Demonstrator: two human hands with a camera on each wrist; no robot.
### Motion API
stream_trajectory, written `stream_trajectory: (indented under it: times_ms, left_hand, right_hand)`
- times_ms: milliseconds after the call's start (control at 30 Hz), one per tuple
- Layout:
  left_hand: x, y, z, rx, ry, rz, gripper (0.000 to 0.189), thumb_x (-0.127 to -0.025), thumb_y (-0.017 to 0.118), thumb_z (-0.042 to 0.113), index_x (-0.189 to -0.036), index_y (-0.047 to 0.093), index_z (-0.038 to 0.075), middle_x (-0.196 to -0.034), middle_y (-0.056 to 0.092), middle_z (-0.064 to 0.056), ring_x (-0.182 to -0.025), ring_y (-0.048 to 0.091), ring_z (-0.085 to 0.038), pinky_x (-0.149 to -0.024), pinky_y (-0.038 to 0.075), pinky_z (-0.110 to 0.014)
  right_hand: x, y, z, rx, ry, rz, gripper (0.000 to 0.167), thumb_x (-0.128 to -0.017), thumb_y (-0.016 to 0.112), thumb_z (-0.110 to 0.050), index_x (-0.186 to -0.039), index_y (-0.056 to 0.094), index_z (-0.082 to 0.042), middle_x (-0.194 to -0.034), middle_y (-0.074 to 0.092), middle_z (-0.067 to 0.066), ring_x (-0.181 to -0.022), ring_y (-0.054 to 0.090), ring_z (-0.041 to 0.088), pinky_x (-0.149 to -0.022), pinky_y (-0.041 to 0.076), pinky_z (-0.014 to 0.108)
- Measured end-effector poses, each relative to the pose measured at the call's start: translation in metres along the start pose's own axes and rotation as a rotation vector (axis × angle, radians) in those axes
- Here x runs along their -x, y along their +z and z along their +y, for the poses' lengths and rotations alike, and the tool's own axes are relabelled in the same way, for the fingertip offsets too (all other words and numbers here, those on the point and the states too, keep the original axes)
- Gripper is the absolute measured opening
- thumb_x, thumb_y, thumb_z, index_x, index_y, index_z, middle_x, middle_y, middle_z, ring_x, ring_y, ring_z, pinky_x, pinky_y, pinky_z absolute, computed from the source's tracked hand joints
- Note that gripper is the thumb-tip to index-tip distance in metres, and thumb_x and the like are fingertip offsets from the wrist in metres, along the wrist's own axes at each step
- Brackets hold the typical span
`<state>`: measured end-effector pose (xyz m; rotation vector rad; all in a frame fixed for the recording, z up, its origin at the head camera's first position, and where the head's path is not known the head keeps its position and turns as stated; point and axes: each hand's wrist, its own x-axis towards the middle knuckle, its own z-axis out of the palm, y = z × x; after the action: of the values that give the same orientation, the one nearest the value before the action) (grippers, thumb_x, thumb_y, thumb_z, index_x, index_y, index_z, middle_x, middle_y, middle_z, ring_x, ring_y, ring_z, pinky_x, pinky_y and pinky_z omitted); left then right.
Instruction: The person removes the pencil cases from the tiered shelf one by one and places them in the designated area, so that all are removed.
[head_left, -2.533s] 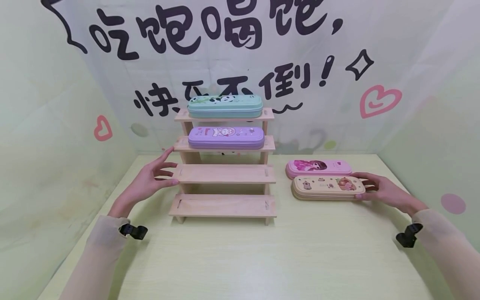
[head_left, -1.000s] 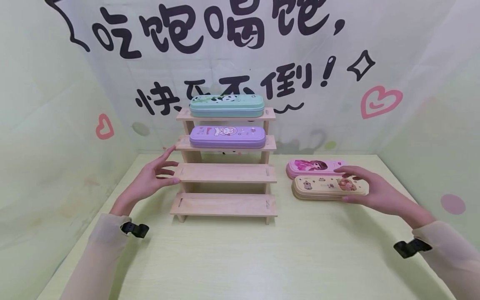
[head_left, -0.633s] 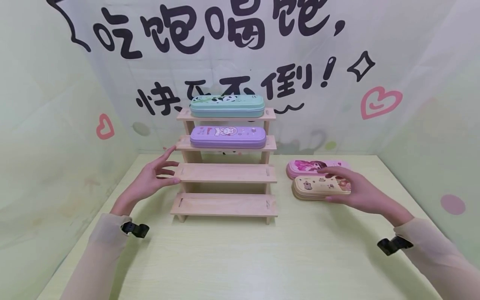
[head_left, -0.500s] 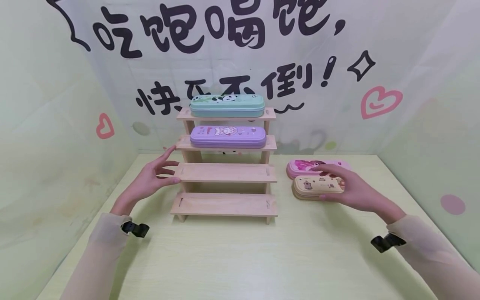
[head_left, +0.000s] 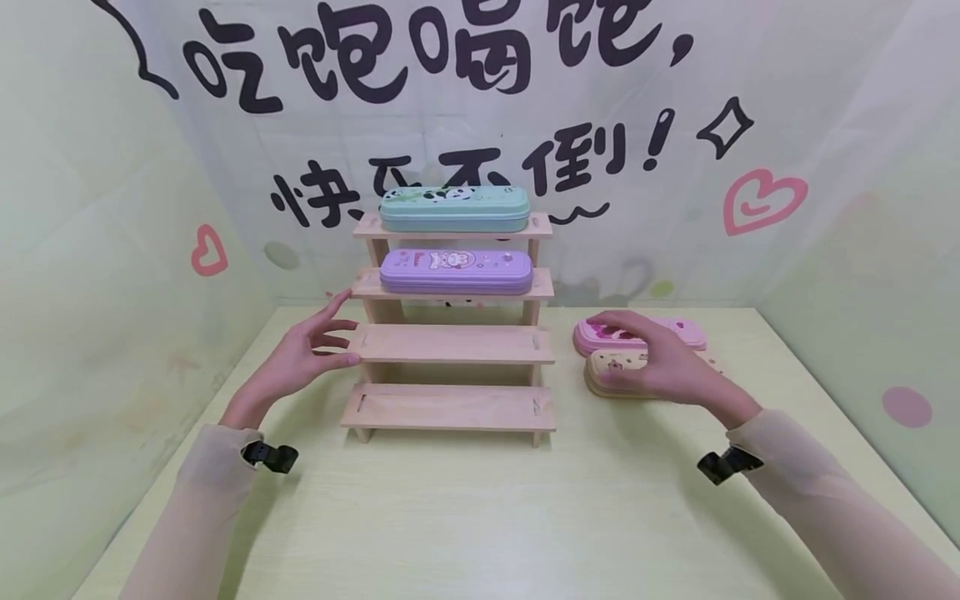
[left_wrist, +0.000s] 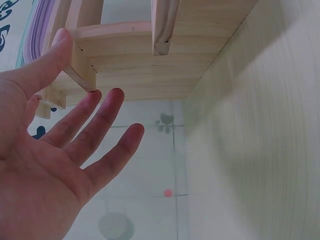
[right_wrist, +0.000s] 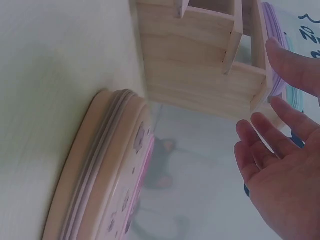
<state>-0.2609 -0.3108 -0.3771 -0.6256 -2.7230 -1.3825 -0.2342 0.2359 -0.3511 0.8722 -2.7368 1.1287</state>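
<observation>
My left hand [head_left: 300, 358] touches the left end of a stepped wooden display rack [head_left: 450, 343]. In the left wrist view its thumb meets a step's end and the other fingers spread loosely. Hovering over a cream pencil case [head_left: 611, 364], my right hand [head_left: 667, 360] hides most of its lid. The right wrist view shows these fingers apart, with nothing between them. Behind the cream case lies a pink pencil case [head_left: 688, 332], partly covered by my fingers. On the rack, a teal pencil case [head_left: 453, 208] sits on the top step and a purple one [head_left: 456, 272] one step lower.
The rack stands on a pale table [head_left: 465, 517], with the two lower steps bare. A printed white backdrop [head_left: 660, 217] rises close behind it. Side walls [head_left: 870, 275] bound the table left and right.
My right hand has let go of the cream pencil case's right end and moved left above it. The pencil cases keep their places, and my left hand stays on the rack.
</observation>
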Motion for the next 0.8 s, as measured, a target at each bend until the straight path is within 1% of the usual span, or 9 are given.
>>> stream_trajectory:
  times_ms: [133,333,567,733,800]
  left_hand:
    - [0.0,0.0,0.001,-0.002,0.001,0.0,0.103,-0.094,0.082,0.013,-0.169,0.018,0.041,-0.149,0.055,-0.024,-0.12,0.066,-0.042,-0.101,0.055,-0.05]
    - [0.001,0.0,0.0,-0.003,-0.005,-0.001,0.103,-0.094,0.082,0.012,-0.169,0.017,0.04,-0.149,0.054,-0.024,-0.12,0.066,-0.042,-0.101,0.055,-0.049]
    - [0.0,0.0,0.001,-0.001,-0.009,-0.001,0.104,-0.094,0.083,0.012,-0.169,0.017,0.04,-0.15,0.054,-0.024,-0.121,0.066,-0.042,-0.101,0.055,-0.049]
    - [-0.001,-0.001,0.002,-0.006,-0.008,-0.003,0.103,-0.094,0.083,0.014,-0.169,0.017,0.041,-0.15,0.054,-0.024,-0.12,0.066,-0.041,-0.101,0.055,-0.05]
    - [-0.001,-0.001,0.002,-0.008,-0.006,-0.003,0.103,-0.094,0.083,0.014,-0.169,0.017,0.041,-0.15,0.054,-0.023,-0.12,0.066,-0.041,-0.102,0.055,-0.05]
  right_hand:
    - [-0.012,0.003,-0.005,-0.016,-0.001,0.009,0.073,-0.086,0.09,-0.016,-0.151,0.056,-0.014,-0.15,0.055,0.011,-0.132,0.053,0.041,-0.11,0.042,0.065]
    - [-0.03,0.005,-0.015,-0.036,0.052,-0.002,0.074,-0.089,0.088,-0.022,-0.154,0.054,-0.018,-0.147,0.057,0.009,-0.13,0.054,0.036,-0.109,0.044,0.06]
    - [-0.05,0.007,-0.024,-0.064,0.01,0.02,0.073,-0.09,0.086,-0.023,-0.154,0.053,-0.013,-0.146,0.058,0.009,-0.132,0.052,0.031,-0.111,0.043,0.058]
    - [-0.063,0.007,-0.028,-0.111,0.005,0.026,0.077,-0.091,0.086,-0.02,-0.156,0.048,-0.007,-0.151,0.054,0.012,-0.133,0.051,0.034,-0.113,0.04,0.056]
    - [-0.069,0.007,-0.029,-0.121,-0.009,0.03,0.078,-0.091,0.086,-0.019,-0.157,0.047,-0.005,-0.153,0.053,0.014,-0.134,0.051,0.036,-0.115,0.039,0.055]
